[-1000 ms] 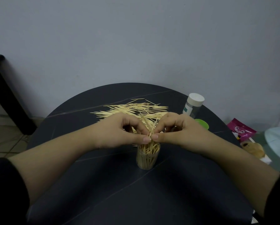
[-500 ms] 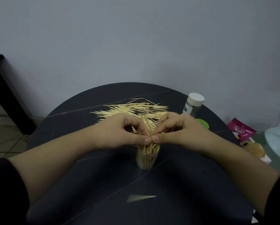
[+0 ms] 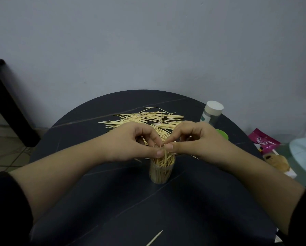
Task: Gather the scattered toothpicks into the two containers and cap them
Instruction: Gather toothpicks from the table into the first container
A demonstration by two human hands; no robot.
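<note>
**Open container.** A clear cylindrical open container (image 3: 160,172) is seen upright near the middle of the dark round table (image 3: 113,206). Its long axis is vertical and its uncapped mouth faces up. It is packed with pale wooden sticks. These stand roughly on end, several lean to one side, and their tips rise above the rim.

**Hands.** The left hand (image 3: 131,142) and right hand (image 3: 200,141) are held directly over the mouth, with fingers curled and thumb tips nearly touching. A bunch of toothpicks (image 3: 165,154) is pinched between them. The bunch is near vertical, with its lower ends inside the container and a few points showing above the thumbs. How many sticks each hand grips cannot be told.

**Loose stock.** The scattered toothpicks (image 3: 145,118) lie flat on the table beyond the hands. Their long axes run mostly left to right, and a few are crossed at angles. One stray toothpick (image 3: 155,237) lies at the near edge on a diagonal, low left to high right.

**Second unit.** A capped container (image 3: 211,112) with a white cap is noted upright at the far right of the table. A green lid (image 3: 222,134) lies near it, partly hidden behind the right hand.

**Surroundings.** A pink packet (image 3: 263,141) lies off the table to the right.
</note>
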